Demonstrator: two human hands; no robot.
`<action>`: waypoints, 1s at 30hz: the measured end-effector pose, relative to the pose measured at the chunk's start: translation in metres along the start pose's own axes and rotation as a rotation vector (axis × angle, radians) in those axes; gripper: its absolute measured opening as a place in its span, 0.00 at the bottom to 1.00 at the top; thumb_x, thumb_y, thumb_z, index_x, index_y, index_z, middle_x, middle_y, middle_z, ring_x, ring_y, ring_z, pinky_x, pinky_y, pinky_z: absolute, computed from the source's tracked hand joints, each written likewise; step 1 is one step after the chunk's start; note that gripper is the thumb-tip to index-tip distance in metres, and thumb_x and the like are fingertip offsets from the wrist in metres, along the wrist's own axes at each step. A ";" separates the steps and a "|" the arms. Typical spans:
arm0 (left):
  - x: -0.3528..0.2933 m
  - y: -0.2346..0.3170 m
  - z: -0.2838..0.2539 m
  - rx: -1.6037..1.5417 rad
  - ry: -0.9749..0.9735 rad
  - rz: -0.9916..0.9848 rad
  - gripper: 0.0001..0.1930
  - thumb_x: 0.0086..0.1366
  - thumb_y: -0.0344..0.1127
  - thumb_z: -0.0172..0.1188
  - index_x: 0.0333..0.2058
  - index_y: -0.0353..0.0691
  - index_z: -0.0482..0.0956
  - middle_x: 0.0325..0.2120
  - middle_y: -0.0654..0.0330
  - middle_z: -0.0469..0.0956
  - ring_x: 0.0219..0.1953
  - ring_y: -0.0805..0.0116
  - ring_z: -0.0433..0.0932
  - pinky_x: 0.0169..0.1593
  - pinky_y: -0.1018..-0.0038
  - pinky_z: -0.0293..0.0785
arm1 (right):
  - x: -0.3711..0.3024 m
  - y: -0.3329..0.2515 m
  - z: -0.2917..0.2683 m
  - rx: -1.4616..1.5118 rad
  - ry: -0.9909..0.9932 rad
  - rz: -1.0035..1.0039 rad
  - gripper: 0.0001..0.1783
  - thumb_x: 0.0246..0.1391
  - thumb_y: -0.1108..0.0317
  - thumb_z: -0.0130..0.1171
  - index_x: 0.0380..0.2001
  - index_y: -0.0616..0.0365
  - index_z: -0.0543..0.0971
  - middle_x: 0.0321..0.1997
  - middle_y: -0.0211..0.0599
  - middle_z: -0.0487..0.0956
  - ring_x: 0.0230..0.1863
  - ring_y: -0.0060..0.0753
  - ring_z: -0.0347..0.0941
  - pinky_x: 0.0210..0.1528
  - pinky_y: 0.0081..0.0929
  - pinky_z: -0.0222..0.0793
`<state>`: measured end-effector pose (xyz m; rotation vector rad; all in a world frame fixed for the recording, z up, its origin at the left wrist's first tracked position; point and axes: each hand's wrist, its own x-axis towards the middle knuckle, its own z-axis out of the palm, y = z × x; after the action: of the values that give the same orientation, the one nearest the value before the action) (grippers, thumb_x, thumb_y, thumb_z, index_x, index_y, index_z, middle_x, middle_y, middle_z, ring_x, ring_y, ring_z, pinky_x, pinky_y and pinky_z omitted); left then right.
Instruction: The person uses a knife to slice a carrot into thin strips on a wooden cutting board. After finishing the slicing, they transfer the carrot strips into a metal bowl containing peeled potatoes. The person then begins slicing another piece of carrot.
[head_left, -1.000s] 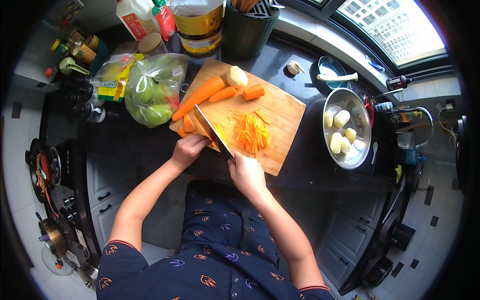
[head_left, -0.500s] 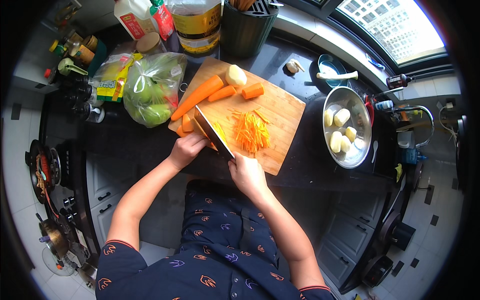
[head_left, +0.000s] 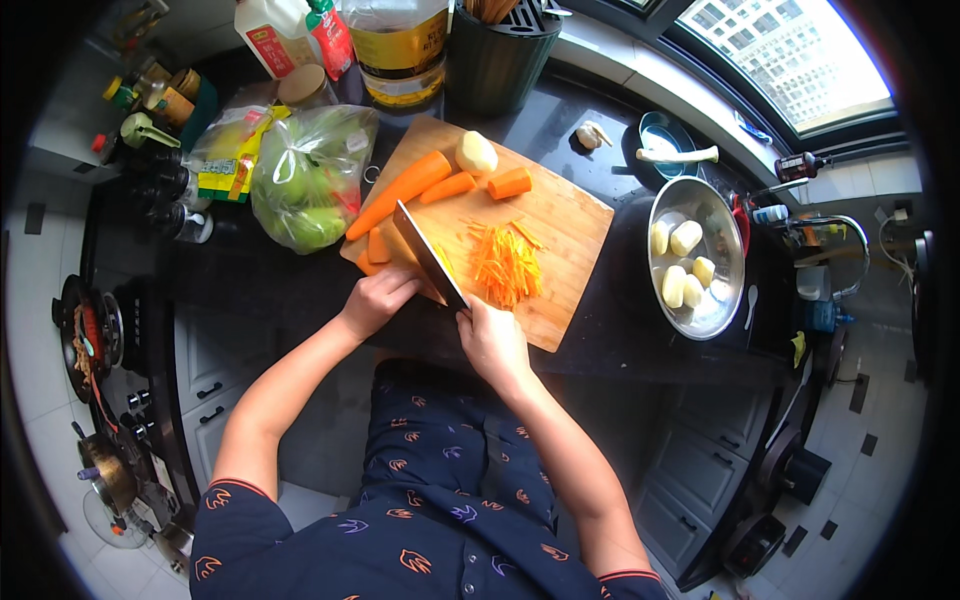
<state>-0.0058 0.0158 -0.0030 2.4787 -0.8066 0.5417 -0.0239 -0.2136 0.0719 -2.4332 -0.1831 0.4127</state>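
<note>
A wooden cutting board (head_left: 560,215) lies on the dark counter. My right hand (head_left: 490,340) grips the handle of a broad cleaver (head_left: 428,255), its blade standing on the board. My left hand (head_left: 378,300) rests fingers-down on carrot slices by the blade's left side, at the board's near corner. A pile of thin carrot strips (head_left: 503,265) lies right of the blade. A whole carrot (head_left: 400,190), two shorter carrot pieces (head_left: 448,187) (head_left: 510,183) and a peeled potato (head_left: 476,152) sit at the board's far side.
A metal bowl (head_left: 735,290) with several peeled potatoes stands to the right. A clear bag of green vegetables (head_left: 310,190) lies left of the board. Bottles, an oil jug (head_left: 400,50) and a dark utensil holder (head_left: 497,55) line the back. A stove (head_left: 100,330) is at the far left.
The cleaver and my left hand have shifted very slightly on the carrot slices; the strip pile looks about the same.
</note>
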 end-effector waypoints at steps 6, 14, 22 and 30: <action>-0.008 -0.006 0.001 -0.005 -0.013 0.066 0.11 0.55 0.28 0.61 0.38 0.39 0.84 0.38 0.59 0.84 0.38 0.63 0.85 0.39 0.72 0.83 | -0.014 -0.008 -0.010 -0.030 -0.037 0.014 0.10 0.60 0.64 0.59 0.39 0.59 0.79 0.30 0.54 0.82 0.35 0.61 0.80 0.39 0.52 0.76; -0.003 -0.003 -0.001 -0.007 -0.016 0.055 0.10 0.55 0.28 0.62 0.37 0.39 0.84 0.37 0.60 0.83 0.38 0.63 0.85 0.38 0.72 0.83 | -0.017 -0.005 -0.011 -0.007 -0.038 0.040 0.10 0.61 0.64 0.58 0.40 0.59 0.79 0.33 0.53 0.83 0.37 0.61 0.80 0.41 0.51 0.76; -0.009 -0.004 -0.003 -0.033 -0.021 0.113 0.11 0.56 0.28 0.63 0.39 0.40 0.85 0.38 0.60 0.83 0.42 0.60 0.85 0.42 0.69 0.84 | -0.023 -0.011 -0.013 0.031 -0.063 0.078 0.10 0.61 0.64 0.58 0.40 0.59 0.79 0.34 0.52 0.83 0.40 0.60 0.80 0.43 0.50 0.76; -0.006 -0.001 -0.001 -0.037 -0.021 0.114 0.11 0.56 0.30 0.62 0.39 0.41 0.86 0.38 0.60 0.85 0.44 0.60 0.85 0.45 0.68 0.85 | -0.022 -0.011 -0.010 0.012 -0.071 0.089 0.10 0.60 0.65 0.58 0.41 0.59 0.79 0.34 0.53 0.83 0.39 0.61 0.81 0.44 0.50 0.77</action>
<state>-0.0100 0.0195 -0.0054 2.4195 -0.9614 0.5366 -0.0413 -0.2166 0.0916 -2.4229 -0.1027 0.5392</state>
